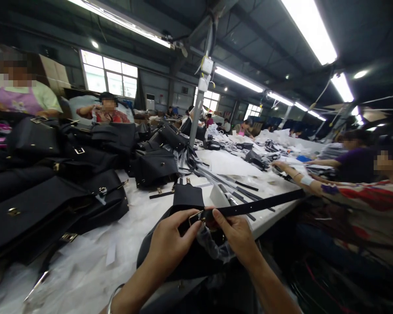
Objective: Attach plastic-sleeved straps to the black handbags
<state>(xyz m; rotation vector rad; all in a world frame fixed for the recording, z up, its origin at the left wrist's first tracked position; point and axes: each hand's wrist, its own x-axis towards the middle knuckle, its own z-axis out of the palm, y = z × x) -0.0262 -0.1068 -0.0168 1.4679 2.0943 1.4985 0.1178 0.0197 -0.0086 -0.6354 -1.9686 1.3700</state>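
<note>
In the head view, my left hand pinches a gold-coloured buckle between thumb and fingers. Close beside it, my right hand grips a black strap near the buckle. The strap has punched holes and stretches out to the right past the table edge. Beneath both hands rests a black handbag, partly hidden by my wrists. Clear plastic wrap hangs between the hands, over the bag. Whether the strap passes through the buckle is hidden by my fingers.
Black handbags with gold clasps are piled on the left. Loose black straps lie on the white table ahead. A metal post rises behind them. A co-worker reaches over the table from the right; other people sit across.
</note>
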